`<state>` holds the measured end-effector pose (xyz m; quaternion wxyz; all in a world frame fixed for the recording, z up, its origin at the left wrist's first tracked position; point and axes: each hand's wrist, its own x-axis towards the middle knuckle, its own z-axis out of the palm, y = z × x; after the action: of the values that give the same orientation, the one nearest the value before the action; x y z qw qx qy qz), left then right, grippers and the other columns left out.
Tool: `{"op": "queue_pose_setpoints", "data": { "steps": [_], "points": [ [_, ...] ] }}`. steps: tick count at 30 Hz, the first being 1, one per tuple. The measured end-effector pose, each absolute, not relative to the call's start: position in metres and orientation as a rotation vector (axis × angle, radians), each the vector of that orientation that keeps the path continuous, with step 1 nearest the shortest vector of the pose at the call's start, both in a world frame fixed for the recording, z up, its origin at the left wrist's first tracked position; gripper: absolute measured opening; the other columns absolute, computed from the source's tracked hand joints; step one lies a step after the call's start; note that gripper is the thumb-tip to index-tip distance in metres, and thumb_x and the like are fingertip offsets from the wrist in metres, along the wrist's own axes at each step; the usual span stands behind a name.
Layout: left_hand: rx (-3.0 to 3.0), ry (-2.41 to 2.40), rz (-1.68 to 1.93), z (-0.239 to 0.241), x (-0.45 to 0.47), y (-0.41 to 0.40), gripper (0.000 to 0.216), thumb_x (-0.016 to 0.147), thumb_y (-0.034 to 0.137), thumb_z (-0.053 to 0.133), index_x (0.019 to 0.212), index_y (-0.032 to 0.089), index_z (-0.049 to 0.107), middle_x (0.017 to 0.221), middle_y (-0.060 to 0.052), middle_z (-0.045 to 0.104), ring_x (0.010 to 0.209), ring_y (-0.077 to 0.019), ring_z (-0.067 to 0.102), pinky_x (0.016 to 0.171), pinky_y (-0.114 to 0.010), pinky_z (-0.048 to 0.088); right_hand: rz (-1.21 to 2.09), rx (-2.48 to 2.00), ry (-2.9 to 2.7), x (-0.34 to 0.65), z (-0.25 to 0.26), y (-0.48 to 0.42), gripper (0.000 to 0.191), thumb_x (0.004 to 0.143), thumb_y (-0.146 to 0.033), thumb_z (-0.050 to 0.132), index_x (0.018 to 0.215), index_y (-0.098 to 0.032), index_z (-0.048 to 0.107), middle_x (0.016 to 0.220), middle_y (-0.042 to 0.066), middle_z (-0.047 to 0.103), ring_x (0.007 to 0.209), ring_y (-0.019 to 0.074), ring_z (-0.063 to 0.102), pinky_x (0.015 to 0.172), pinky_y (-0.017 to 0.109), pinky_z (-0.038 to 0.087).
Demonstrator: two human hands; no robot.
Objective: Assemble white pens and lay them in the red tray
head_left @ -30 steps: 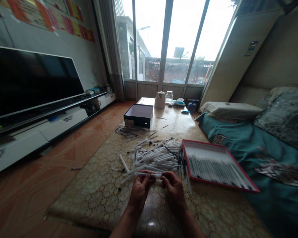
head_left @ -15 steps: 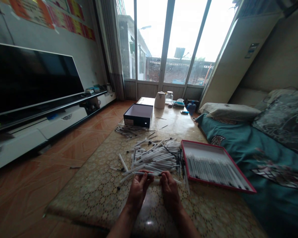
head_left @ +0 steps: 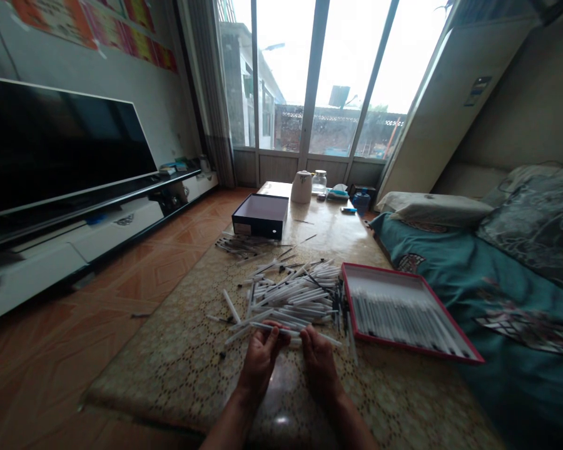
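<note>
Over the near part of the patterned table, my left hand grips a slim pen between thumb and fingers, and my right hand is closed at its right end. A second ago the pen lay almost level; now it slopes down to the right. My right hand has turned narrower and shifted slightly left, so a white tube beyond it, hidden then, shows. A small black cap lies to the left. Just beyond my hands is the pile of white tubes, with the red-rimmed tray to its right, holding a row of pens. Farther left sits the dark box; a kettle stands beyond.
</note>
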<state>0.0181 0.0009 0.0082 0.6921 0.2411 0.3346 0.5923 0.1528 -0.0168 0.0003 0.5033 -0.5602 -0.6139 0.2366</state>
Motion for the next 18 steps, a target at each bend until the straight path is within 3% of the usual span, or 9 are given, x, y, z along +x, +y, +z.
{"op": "queue_pose_setpoints", "data": {
  "steps": [8, 15, 18],
  "points": [
    [0.503, 0.763, 1.340, 0.0058, 0.0177, 0.0019, 0.024, 0.066, 0.027, 0.073, 0.081, 0.015, 0.059, 0.080, -0.004, 0.069, 0.072, -0.0139, 0.064, 0.071, -0.025, 0.050, 0.680, -1.310, -1.493, 0.1523, 0.0050, -0.0194, 0.025, 0.093, -0.036, 0.032, 0.078, -0.022, 0.047, 0.066, -0.003, 0.049, 0.059, 0.0127, 0.048, 0.058, 0.022, 0.036],
    [0.542, 0.736, 1.316, 0.0045, 0.0171, 0.0009, 0.020, 0.069, 0.026, 0.070, 0.082, 0.015, 0.060, 0.079, -0.004, 0.068, 0.074, -0.0144, 0.065, 0.073, -0.026, 0.051, 0.647, -1.361, -1.483, 0.1525, 0.0008, -0.0184, 0.035, 0.093, -0.037, 0.030, 0.065, -0.022, 0.044, 0.057, -0.004, 0.045, 0.052, 0.0121, 0.043, 0.054, 0.023, 0.032],
    [0.515, 0.742, 1.331, 0.0044, 0.0171, 0.0005, 0.021, 0.070, 0.026, 0.070, 0.083, 0.015, 0.059, 0.081, -0.004, 0.069, 0.074, -0.0144, 0.065, 0.073, -0.026, 0.051, 0.705, -1.322, -1.473, 0.1523, 0.0032, -0.0188, 0.029, 0.093, -0.036, 0.030, 0.075, -0.021, 0.047, 0.061, -0.004, 0.047, 0.056, 0.0119, 0.047, 0.057, 0.023, 0.035]
  ]
}}
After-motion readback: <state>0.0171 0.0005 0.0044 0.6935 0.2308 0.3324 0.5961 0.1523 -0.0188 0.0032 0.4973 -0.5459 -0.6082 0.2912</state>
